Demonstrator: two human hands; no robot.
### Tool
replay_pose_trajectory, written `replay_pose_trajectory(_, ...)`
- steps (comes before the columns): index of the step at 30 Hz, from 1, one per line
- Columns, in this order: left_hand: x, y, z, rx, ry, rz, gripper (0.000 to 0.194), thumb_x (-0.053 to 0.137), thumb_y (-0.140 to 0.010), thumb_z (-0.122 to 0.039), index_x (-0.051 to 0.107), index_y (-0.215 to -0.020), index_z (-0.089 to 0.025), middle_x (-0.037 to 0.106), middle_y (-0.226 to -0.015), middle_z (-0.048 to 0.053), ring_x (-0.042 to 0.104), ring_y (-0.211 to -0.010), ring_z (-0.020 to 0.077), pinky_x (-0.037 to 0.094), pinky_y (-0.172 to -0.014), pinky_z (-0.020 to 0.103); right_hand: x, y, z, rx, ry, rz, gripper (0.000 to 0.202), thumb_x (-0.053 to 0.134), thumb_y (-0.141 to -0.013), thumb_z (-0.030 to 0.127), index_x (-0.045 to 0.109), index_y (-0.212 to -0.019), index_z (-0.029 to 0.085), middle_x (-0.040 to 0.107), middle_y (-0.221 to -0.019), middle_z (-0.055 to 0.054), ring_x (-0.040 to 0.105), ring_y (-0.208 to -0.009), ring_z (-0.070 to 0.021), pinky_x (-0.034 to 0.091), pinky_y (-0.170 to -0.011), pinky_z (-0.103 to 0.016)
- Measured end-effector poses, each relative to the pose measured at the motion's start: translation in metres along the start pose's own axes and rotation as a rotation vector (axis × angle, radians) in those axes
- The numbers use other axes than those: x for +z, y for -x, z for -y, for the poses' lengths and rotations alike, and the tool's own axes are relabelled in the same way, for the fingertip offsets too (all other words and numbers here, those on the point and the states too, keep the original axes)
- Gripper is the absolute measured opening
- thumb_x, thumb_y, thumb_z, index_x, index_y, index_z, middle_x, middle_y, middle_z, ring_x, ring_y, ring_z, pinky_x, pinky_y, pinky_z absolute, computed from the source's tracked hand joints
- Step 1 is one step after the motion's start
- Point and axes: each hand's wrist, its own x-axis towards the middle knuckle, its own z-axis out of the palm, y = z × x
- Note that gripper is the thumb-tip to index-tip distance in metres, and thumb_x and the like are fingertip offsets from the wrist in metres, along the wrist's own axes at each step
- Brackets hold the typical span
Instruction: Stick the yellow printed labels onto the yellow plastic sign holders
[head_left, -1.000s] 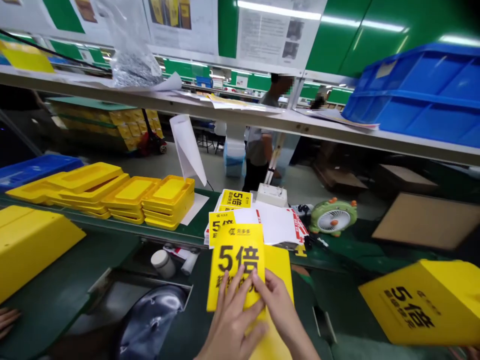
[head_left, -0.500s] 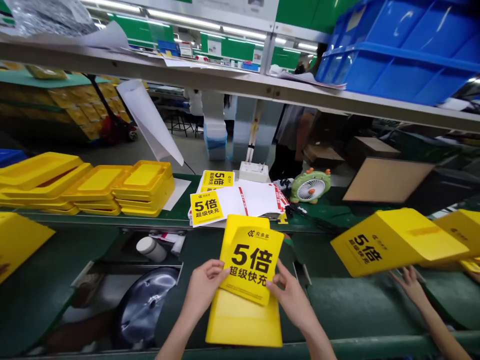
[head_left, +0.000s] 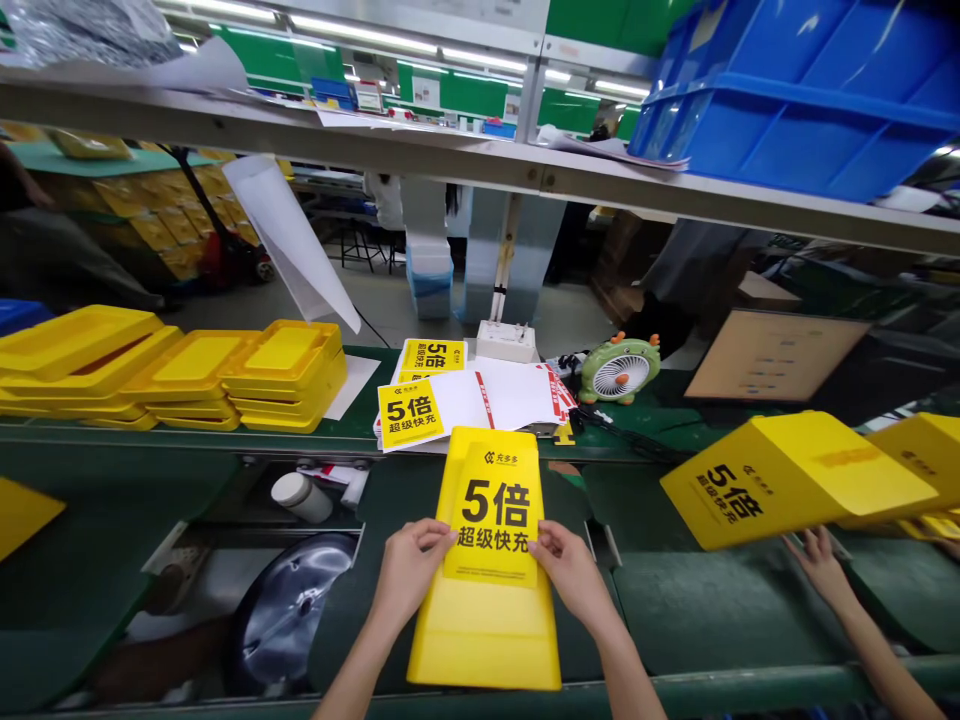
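Two bare hands are seen at the lower centre of the view, both closed on a yellow rectangular label printed with a black "5" and black characters (head_left: 493,515). The left hand (head_left: 409,570) is curled at the label's lower left edge, with its fingertips pinching that edge; the right hand (head_left: 574,572) pinches the lower right edge in the same manner, thumb on top. The label is held flat and square against the upper face of a yellow plastic panel (head_left: 486,630), which lies on the dark green conveyor belt (head_left: 675,610) directly in front of the person. The label's top edge is set just below the panel's top edge. A stack of white backing sheets carrying further yellow labels (head_left: 465,400) is noted just beyond the panel, on the green bench. Stacked yellow plastic trays (head_left: 247,375) are recorded to the left of the sheets, and a small green desk fan (head_left: 620,370) to their right. A yellow box-shaped housing bearing the same print (head_left: 795,480) is seen at right on the belt, with a co-worker's hand (head_left: 821,565) at its lower edge. A blue plastic crate (head_left: 810,100) rests on the overhead shelf.
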Motion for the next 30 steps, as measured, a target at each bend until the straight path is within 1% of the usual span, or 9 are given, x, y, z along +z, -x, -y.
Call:
replay_pose_trajectory(6,0.002,-0.005,0.007,-0.03,0.106,0.02,0.038,0.06,-0.07,-0.049,0.061,-0.079,-0.013,0.065,-0.077,0.01,0.06,-0.079,0.0239,0.046,-0.062,0.027,0.004,0.003,0.003,-0.014,0.073,-0.044,0.043,0.051,-0.074,0.046,0.053,-0.102,0.013,0.058,-0.087,-0.007,0.054,-0.077,-0.0132,0.043,-0.069,-0.021)
replay_pose_trajectory(11,0.001,-0.008,0.012,-0.052,0.112,0.064,0.04,0.059,-0.071,-0.051,0.06,-0.082,-0.013,0.065,-0.081,0.01,0.06,-0.081,0.0234,0.047,-0.064,0.026,0.008,0.011,0.01,-0.01,0.11,-0.077,0.039,0.049,-0.075,0.045,0.055,-0.099,0.015,0.058,-0.088,-0.005,0.054,-0.078,-0.0129,0.042,-0.068,-0.02)
replay_pose_trajectory(14,0.002,-0.011,0.014,-0.063,0.116,0.089,0.042,0.059,-0.071,-0.052,0.059,-0.083,-0.012,0.065,-0.081,0.01,0.061,-0.08,0.0224,0.046,-0.064,0.025,0.01,0.016,0.017,0.007,0.138,-0.153,0.037,0.049,-0.076,0.044,0.055,-0.099,0.015,0.058,-0.088,-0.005,0.054,-0.077,-0.0119,0.041,-0.067,-0.02)
replay_pose_trajectory(16,0.002,-0.013,0.015,-0.08,0.122,0.084,0.043,0.061,-0.07,-0.053,0.059,-0.085,-0.012,0.065,-0.084,0.01,0.061,-0.082,0.0225,0.046,-0.064,0.025,0.011,0.017,0.019,0.0,0.162,-0.184,0.035,0.049,-0.076,0.042,0.056,-0.098,0.016,0.057,-0.088,-0.004,0.053,-0.077,-0.0113,0.041,-0.067,-0.019)
replay_pose_trajectory(18,0.001,-0.014,0.017,-0.101,0.123,0.066,0.044,0.062,-0.068,-0.053,0.059,-0.086,-0.013,0.065,-0.086,0.01,0.06,-0.084,0.0228,0.046,-0.066,0.025,0.011,0.017,0.019,-0.016,0.18,-0.181,0.034,0.047,-0.077,0.042,0.056,-0.098,0.017,0.057,-0.089,-0.003,0.053,-0.077,-0.011,0.041,-0.068,-0.019)
replay_pose_trajectory(22,0.001,-0.006,0.012,-0.039,0.111,0.056,0.038,0.06,-0.071,-0.049,0.059,-0.083,-0.012,0.065,-0.082,0.01,0.061,-0.078,0.0215,0.047,-0.067,0.026,0.012,0.019,0.012,0.016,0.186,-0.224,0.037,0.05,-0.076,0.044,0.055,-0.101,0.017,0.057,-0.092,-0.003,0.054,-0.081,-0.0114,0.042,-0.073,-0.02)
replay_pose_trajectory(25,0.0,-0.003,0.007,0.017,0.06,0.049,0.034,0.058,-0.074,-0.047,0.06,-0.077,-0.013,0.065,-0.076,0.008,0.06,-0.078,0.0219,0.046,-0.07,0.028,0.013,0.017,0.005,0.036,0.223,-0.24,0.042,0.051,-0.076,0.049,0.051,-0.106,0.02,0.057,-0.091,-0.002,0.054,-0.08,-0.0112,0.042,-0.069,-0.02)
replay_pose_trajectory(28,-0.002,-0.003,0.006,0.016,0.028,0.021,0.034,0.058,-0.074,-0.049,0.061,-0.078,-0.015,0.064,-0.079,0.008,0.059,-0.084,0.0231,0.045,-0.077,0.03,0.015,0.022,0.003,-0.028,0.267,-0.267,0.04,0.05,-0.077,0.049,0.047,-0.107,0.022,0.056,-0.089,0.0,0.052,-0.077,-0.0098,0.042,-0.069,-0.02)
replay_pose_trajectory(30,-0.003,-0.001,0.008,0.048,-0.034,-0.017,0.035,0.056,-0.075,-0.05,0.062,-0.08,-0.016,0.063,-0.086,0.008,0.058,-0.089,0.0232,0.042,-0.086,0.034,0.017,0.027,0.001,-0.114,0.32,-0.318,0.039,0.047,-0.079,0.048,0.047,-0.108,0.022,0.055,-0.098,-0.001,0.051,-0.088,-0.0103,0.042,-0.079,-0.021)
